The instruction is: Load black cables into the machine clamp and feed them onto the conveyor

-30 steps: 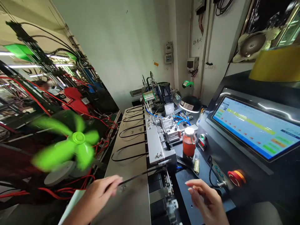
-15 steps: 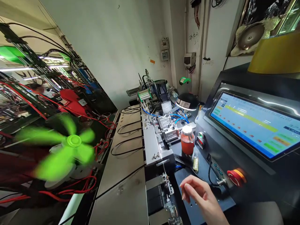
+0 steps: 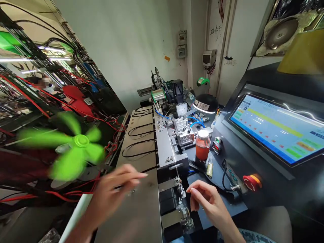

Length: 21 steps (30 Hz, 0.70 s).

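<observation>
Item: thin black cable [image 3: 138, 153] on steel conveyor plate [image 3: 141, 209]. We judge it light, limp, slippery; pinch mid-run. Left hand [image 3: 113, 189] blurred, fingers extended over cable, grip unclear. Right hand [image 3: 206, 200] loosely curled, empty.

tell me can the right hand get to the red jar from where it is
Probably yes: the right hand hovers over the dark panel just below the red jar, and only a small yellow vial stands between them.

Both hands are bare: the left hand [image 3: 115, 187] is motion-blurred, the right hand [image 3: 206, 200] sharp, with short plain nails. No sleeves, rings or watch show.
</observation>
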Each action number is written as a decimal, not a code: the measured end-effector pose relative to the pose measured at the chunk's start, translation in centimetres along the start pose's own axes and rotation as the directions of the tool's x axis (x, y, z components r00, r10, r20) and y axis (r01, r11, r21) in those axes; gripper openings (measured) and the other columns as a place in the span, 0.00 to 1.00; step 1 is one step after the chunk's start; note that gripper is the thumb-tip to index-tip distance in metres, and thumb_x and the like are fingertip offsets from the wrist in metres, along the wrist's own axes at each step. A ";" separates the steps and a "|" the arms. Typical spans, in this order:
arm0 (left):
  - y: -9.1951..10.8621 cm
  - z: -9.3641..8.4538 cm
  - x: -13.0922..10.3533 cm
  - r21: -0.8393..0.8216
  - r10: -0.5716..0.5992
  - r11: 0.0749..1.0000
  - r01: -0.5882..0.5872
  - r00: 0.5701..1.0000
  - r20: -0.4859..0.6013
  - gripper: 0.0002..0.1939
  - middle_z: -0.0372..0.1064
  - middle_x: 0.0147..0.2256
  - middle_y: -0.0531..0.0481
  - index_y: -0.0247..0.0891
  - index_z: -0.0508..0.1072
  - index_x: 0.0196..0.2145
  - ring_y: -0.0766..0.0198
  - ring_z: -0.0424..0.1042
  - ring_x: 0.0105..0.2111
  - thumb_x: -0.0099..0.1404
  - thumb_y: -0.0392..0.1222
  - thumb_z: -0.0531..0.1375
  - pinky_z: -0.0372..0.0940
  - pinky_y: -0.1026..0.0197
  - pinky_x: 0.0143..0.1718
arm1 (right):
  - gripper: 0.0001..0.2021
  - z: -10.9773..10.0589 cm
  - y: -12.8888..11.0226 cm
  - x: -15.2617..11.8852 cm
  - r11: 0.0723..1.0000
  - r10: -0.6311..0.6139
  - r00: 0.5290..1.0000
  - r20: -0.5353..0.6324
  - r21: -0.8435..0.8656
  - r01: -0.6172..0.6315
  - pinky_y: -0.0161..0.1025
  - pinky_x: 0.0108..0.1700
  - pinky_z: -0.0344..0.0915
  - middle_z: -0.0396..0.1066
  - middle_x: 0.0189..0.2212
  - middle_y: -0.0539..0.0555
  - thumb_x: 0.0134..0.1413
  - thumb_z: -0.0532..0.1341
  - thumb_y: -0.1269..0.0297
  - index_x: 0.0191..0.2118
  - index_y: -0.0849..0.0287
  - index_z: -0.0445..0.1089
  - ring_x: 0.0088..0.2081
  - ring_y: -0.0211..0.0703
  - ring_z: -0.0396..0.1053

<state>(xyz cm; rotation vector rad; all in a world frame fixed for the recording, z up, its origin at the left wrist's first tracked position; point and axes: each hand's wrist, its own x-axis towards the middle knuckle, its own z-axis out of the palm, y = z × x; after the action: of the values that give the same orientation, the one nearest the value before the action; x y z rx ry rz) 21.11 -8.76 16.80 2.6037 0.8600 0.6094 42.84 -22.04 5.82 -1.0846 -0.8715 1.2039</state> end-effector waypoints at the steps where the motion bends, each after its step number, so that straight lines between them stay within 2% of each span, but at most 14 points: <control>1: 0.1 1.5 0.8 -0.106 0.035 0.994 -0.024 0.995 0.099 0.15 0.69 0.34 0.51 0.40 0.75 0.41 0.67 0.69 0.30 0.71 0.47 0.50 0.66 0.66 0.31 | 0.14 0.2 -0.1 0.0 0.999 -0.017 1.000 -0.002 -0.034 0.017 0.32 0.24 0.59 0.66 0.18 0.48 0.60 0.56 0.54 0.34 0.60 0.69 0.21 0.35 0.62; 3: 0.5 4.7 2.0 -0.310 0.087 0.951 -0.006 0.965 0.248 0.17 0.69 0.32 0.50 0.42 0.76 0.41 0.67 0.69 0.31 0.71 0.45 0.48 0.65 0.67 0.32 | 0.12 0.3 -0.1 0.0 0.989 -0.081 0.996 -0.036 -0.125 0.076 0.33 0.27 0.61 0.69 0.21 0.50 0.61 0.56 0.56 0.35 0.59 0.69 0.23 0.37 0.65; 4: 0.8 6.2 2.3 -0.370 0.083 0.929 0.024 0.959 0.269 0.16 0.70 0.33 0.50 0.41 0.76 0.41 0.66 0.70 0.32 0.71 0.44 0.49 0.65 0.66 0.34 | 0.11 0.4 -0.1 0.0 0.977 -0.124 0.990 -0.067 -0.180 0.110 0.33 0.28 0.62 0.70 0.23 0.51 0.62 0.55 0.58 0.36 0.59 0.69 0.25 0.37 0.66; 6: 1.2 8.5 2.4 -0.413 0.033 0.908 0.071 0.971 0.238 0.15 0.70 0.32 0.49 0.39 0.76 0.39 0.65 0.70 0.32 0.71 0.43 0.50 0.64 0.65 0.35 | 0.10 0.5 0.3 0.0 0.946 -0.195 0.971 -0.137 -0.288 0.150 0.33 0.30 0.63 0.70 0.26 0.51 0.62 0.56 0.60 0.35 0.59 0.70 0.27 0.38 0.66; 9: 1.2 10.3 1.8 -0.419 -0.008 0.904 0.087 0.982 0.188 0.13 0.71 0.30 0.50 0.38 0.76 0.35 0.65 0.69 0.30 0.69 0.43 0.53 0.63 0.65 0.33 | 0.09 0.6 1.2 0.3 0.924 -0.206 0.961 -0.185 -0.359 0.129 0.33 0.30 0.62 0.70 0.27 0.51 0.60 0.57 0.61 0.34 0.59 0.70 0.27 0.37 0.65; 15: 0.5 10.5 0.9 -0.344 0.019 0.938 0.050 0.981 0.194 0.11 0.70 0.29 0.51 0.37 0.74 0.32 0.66 0.69 0.30 0.68 0.42 0.54 0.62 0.66 0.33 | 0.10 1.2 2.1 1.1 0.928 -0.157 0.976 -0.152 -0.361 0.093 0.32 0.27 0.59 0.67 0.24 0.50 0.59 0.57 0.61 0.31 0.60 0.70 0.25 0.36 0.62; 18: 0.2 9.8 0.9 -0.283 0.110 0.959 -0.030 0.957 0.270 0.12 0.68 0.29 0.51 0.37 0.74 0.31 0.67 0.67 0.28 0.68 0.42 0.54 0.60 0.66 0.31 | 0.10 0.7 1.3 1.0 0.873 -0.185 0.982 -0.032 -0.465 0.149 0.33 0.28 0.57 0.65 0.22 0.49 0.59 0.58 0.64 0.27 0.60 0.69 0.25 0.36 0.61; 21: 0.3 9.3 0.9 -0.311 0.166 0.948 -0.065 0.936 0.311 0.13 0.67 0.28 0.51 0.37 0.73 0.31 0.68 0.66 0.27 0.69 0.42 0.52 0.59 0.67 0.29 | 0.10 0.5 0.7 0.8 0.830 -0.215 0.975 0.062 -0.514 0.216 0.33 0.26 0.54 0.63 0.21 0.48 0.58 0.58 0.66 0.25 0.60 0.68 0.24 0.35 0.58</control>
<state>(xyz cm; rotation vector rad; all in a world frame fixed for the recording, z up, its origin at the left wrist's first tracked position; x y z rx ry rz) 26.47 -10.02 9.20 2.3943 0.4677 0.2835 42.35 -21.14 5.22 -1.3681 -1.3325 0.7910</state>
